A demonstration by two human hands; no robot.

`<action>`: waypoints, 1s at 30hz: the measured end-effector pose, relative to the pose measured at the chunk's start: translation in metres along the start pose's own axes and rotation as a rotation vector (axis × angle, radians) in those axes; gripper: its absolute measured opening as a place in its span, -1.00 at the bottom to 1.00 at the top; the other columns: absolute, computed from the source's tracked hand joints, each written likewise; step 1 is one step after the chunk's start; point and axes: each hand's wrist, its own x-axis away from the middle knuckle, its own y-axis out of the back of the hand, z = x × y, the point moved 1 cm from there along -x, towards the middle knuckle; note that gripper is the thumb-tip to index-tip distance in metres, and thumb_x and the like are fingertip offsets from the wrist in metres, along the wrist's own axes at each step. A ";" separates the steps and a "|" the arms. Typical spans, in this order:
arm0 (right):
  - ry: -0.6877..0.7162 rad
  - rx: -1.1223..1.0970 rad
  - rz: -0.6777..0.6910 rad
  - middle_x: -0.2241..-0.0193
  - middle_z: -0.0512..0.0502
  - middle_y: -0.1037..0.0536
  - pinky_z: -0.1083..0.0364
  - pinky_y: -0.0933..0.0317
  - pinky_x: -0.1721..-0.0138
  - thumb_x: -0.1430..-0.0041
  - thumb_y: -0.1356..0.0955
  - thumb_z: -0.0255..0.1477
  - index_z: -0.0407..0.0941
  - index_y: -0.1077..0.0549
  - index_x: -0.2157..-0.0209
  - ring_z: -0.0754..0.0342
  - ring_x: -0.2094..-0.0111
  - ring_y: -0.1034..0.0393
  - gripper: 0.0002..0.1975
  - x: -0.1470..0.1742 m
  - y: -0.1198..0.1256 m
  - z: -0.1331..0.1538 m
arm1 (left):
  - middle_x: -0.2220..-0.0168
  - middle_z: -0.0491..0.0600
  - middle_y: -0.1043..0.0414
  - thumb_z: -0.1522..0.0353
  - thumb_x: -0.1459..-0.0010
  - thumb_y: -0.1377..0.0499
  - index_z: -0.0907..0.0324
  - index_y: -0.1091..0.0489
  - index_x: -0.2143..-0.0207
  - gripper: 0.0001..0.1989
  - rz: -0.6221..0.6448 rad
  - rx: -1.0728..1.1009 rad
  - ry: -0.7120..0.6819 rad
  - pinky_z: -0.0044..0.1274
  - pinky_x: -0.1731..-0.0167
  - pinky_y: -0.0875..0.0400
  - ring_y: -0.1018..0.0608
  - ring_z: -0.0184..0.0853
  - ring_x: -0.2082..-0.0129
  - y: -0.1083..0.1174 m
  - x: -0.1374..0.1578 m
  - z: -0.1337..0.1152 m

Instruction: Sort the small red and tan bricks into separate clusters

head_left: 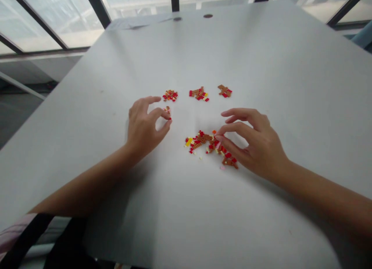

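My left hand (144, 125) pinches a tiny red toy brick (170, 118) between thumb and index finger. Just beyond those fingertips lies a little cluster of pink and brown pieces (167, 109), partly covered by the hand. My right hand (257, 143) has thumb and finger together at the edge of a loose pile of toy bricks (203, 138) in red, brown, yellow, cream and pink. Whatever sits in that pinch is too small to make out. The right hand hides part of the pile.
Three sorted heaps lie in a row farther back: small mixed bricks (170, 95), longer brown and red bricks (199, 93), and flat brown and red pieces (224, 91). All rest on a white table (180, 207). Papers (136, 23) lie at its far edge by the windows.
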 end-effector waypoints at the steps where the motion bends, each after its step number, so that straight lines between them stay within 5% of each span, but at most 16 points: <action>1: -0.024 -0.002 0.002 0.03 -0.22 -0.53 -0.11 -0.28 0.10 -0.28 -0.37 -0.40 -0.05 -0.46 0.27 -0.06 0.14 -0.51 -0.97 0.001 0.001 -0.002 | -0.10 0.10 -0.43 0.38 -0.14 -0.27 0.10 -0.49 0.35 -1.00 -0.014 -0.031 0.016 -0.06 -0.14 -0.27 -0.43 0.01 -0.14 -0.001 0.000 0.006; 4: -0.055 -0.015 0.023 0.03 -0.22 -0.54 -0.12 -0.29 0.08 -0.28 -0.36 -0.38 -0.05 -0.49 0.26 -0.09 0.10 -0.50 -0.94 0.004 0.003 -0.005 | -0.07 0.10 -0.44 0.36 -0.14 -0.28 0.07 -0.51 0.21 -0.87 -0.031 -0.045 0.056 -0.08 -0.13 -0.29 -0.45 -0.01 -0.10 -0.005 0.000 0.016; 7: 0.067 -0.067 0.076 -0.01 -0.24 -0.55 -0.18 -0.26 -0.04 -0.31 -0.34 -0.32 -0.06 -0.50 0.12 -0.11 0.00 -0.47 -0.82 0.005 0.004 0.000 | -0.05 0.07 -0.46 0.34 -0.15 -0.27 0.06 -0.51 0.18 -0.85 -0.034 -0.036 0.033 -0.15 -0.11 -0.32 -0.47 -0.07 -0.07 -0.008 0.000 0.018; 10: 0.306 -0.119 0.210 -0.14 -0.18 -0.51 -0.35 0.07 -0.29 -0.31 -0.31 -0.11 -0.01 -0.42 -0.11 -0.18 -0.21 -0.31 -0.56 0.006 0.000 0.011 | -0.03 0.07 -0.47 0.34 -0.16 -0.25 0.08 -0.52 0.22 -0.88 -0.037 -0.032 -0.005 -0.18 -0.10 -0.33 -0.48 -0.10 -0.05 -0.008 -0.001 0.014; 13: 0.427 -0.101 0.317 -0.22 -0.05 -0.44 -0.40 0.32 -0.36 -0.29 -0.32 -0.09 0.09 -0.42 -0.16 -0.20 -0.32 -0.17 -0.55 0.007 -0.009 0.021 | -0.03 0.06 -0.47 0.36 -0.16 -0.25 0.09 -0.52 0.24 -0.90 -0.044 -0.029 -0.028 -0.20 -0.11 -0.33 -0.49 -0.11 -0.04 -0.007 -0.001 0.011; 21: 0.392 -0.058 0.392 -0.20 -0.02 -0.46 -0.49 0.19 -0.32 -0.38 -0.26 -0.38 0.08 -0.44 -0.15 -0.16 -0.30 -0.23 -0.64 -0.006 -0.024 0.024 | -0.06 0.04 -0.46 0.38 -0.18 -0.22 0.08 -0.49 0.28 -0.94 -0.034 -0.014 -0.138 -0.16 -0.18 -0.28 -0.43 -0.10 -0.18 0.003 0.001 -0.001; 25: 0.438 -0.035 0.466 -0.27 -0.14 -0.37 -0.42 0.05 -0.31 -0.40 -0.22 -0.40 -0.05 -0.37 -0.23 -0.15 -0.34 -0.14 -0.59 -0.012 -0.023 0.032 | -0.07 0.04 -0.46 0.38 -0.17 -0.23 0.08 -0.49 0.29 -0.95 -0.043 -0.036 -0.174 -0.15 -0.17 -0.30 -0.43 -0.08 -0.19 0.013 0.007 -0.010; 30: 0.476 -0.036 0.473 -0.22 -0.17 -0.44 -0.35 -0.13 -0.25 -0.43 -0.19 -0.39 -0.11 -0.37 -0.22 -0.15 -0.26 -0.29 -0.59 -0.018 -0.023 0.037 | -0.06 0.05 -0.47 0.40 -0.18 -0.22 0.09 -0.50 0.30 -0.94 -0.071 -0.052 -0.200 -0.16 -0.15 -0.32 -0.44 -0.07 -0.18 0.025 0.014 -0.014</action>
